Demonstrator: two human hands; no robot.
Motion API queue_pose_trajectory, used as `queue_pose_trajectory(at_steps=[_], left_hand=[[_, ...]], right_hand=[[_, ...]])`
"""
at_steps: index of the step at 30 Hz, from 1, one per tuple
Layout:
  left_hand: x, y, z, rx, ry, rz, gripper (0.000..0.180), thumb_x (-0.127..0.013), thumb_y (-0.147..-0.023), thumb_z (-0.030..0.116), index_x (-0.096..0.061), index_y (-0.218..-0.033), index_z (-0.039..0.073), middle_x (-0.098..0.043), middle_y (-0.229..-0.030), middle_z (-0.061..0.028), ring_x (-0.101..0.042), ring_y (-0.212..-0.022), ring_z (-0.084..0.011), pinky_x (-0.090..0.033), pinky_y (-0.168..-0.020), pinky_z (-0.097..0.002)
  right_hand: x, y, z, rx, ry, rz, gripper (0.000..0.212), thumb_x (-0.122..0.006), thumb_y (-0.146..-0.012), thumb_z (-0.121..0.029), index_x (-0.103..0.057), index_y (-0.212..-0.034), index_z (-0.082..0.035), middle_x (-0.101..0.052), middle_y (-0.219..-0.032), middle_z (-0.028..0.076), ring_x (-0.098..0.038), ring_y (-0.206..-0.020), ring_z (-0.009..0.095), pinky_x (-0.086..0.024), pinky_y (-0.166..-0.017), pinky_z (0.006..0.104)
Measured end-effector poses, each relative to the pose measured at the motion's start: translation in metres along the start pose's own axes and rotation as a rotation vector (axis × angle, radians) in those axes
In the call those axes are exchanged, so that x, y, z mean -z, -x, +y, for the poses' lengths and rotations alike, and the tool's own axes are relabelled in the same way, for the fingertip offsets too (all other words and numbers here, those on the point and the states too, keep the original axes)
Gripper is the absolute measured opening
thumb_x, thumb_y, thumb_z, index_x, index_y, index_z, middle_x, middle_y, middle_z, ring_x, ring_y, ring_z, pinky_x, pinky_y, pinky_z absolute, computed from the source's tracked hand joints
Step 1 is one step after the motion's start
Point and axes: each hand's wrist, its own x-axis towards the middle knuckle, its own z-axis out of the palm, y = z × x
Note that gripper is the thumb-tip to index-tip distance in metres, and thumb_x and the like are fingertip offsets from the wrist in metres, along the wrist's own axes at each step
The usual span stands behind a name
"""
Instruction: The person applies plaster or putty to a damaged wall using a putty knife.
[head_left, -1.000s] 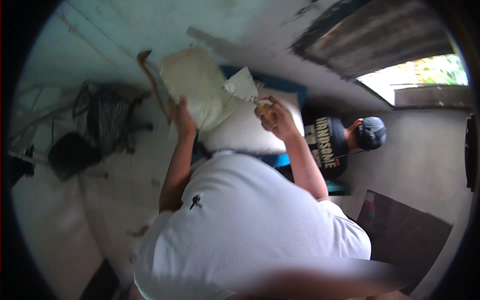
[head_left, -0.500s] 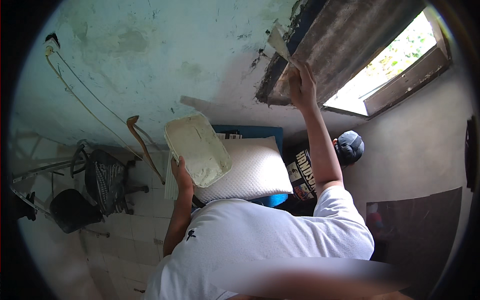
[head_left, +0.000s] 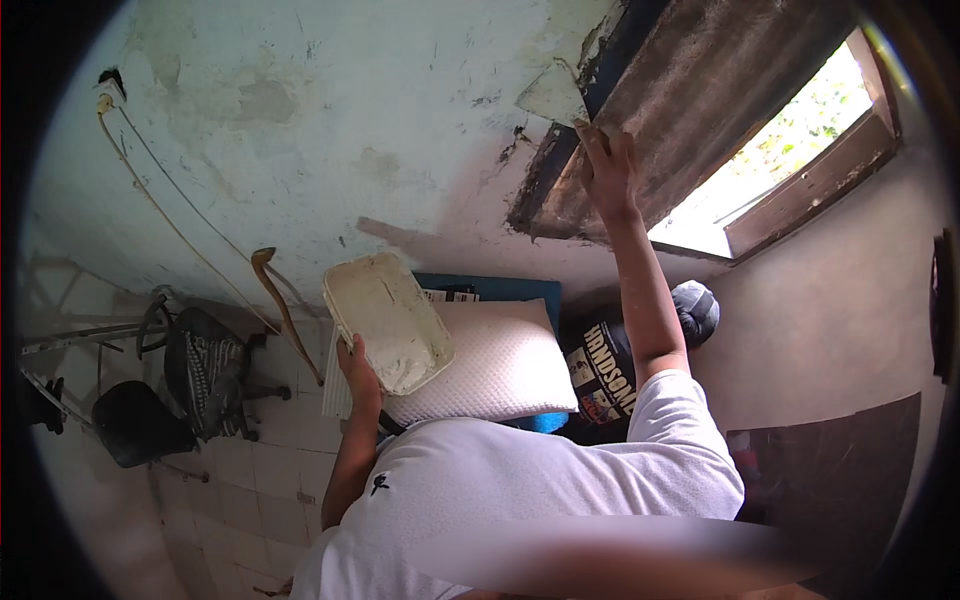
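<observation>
My right hand (head_left: 610,172) is closed on a putty knife (head_left: 556,94), its handle hidden in my fingers. The wide blade lies against the wall (head_left: 420,110) just left of the dark window frame (head_left: 545,175), where the plaster is chipped. Lower down, my left hand (head_left: 360,378) grips the near left edge of a shallow off-white plastic tub (head_left: 385,305). Pale putty (head_left: 405,370) coats its inside, thickest at the near end. The tub is held tilted above a white pillow (head_left: 490,355).
A person in a cap (head_left: 695,310) and dark printed shirt is beside the pillow. Black chairs (head_left: 205,370) stand at left, near a curved wooden stick (head_left: 285,315) and a cable (head_left: 150,190) hanging from a wall socket. The brown window shutter (head_left: 700,100) slants overhead.
The putty knife's blade has turned left, from the frame's edge onto the wall, showing its broad face. My left hand still holds the tub. The whole view has shifted slightly.
</observation>
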Motion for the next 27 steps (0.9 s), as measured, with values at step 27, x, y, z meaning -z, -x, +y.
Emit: queue_pose_trajectory(at_steps=[27], left_hand=[[-0.004,-0.010,-0.010,0.039,-0.079,0.005,0.042,-0.047,-0.099,0.022,-0.041,-0.132,-0.004,-0.051,-0.124,-0.0166,-0.053,-0.112,-0.0250,-0.041,-0.098,-0.0377]], right_hand=[[-0.013,-0.010,-0.045,-0.260,-0.197,0.037,0.038,-0.054,-0.087,0.001,-0.062,-0.123,-0.010,-0.057,-0.097,0.012,-0.060,-0.088,0.032,-0.051,-0.073,0.0409]])
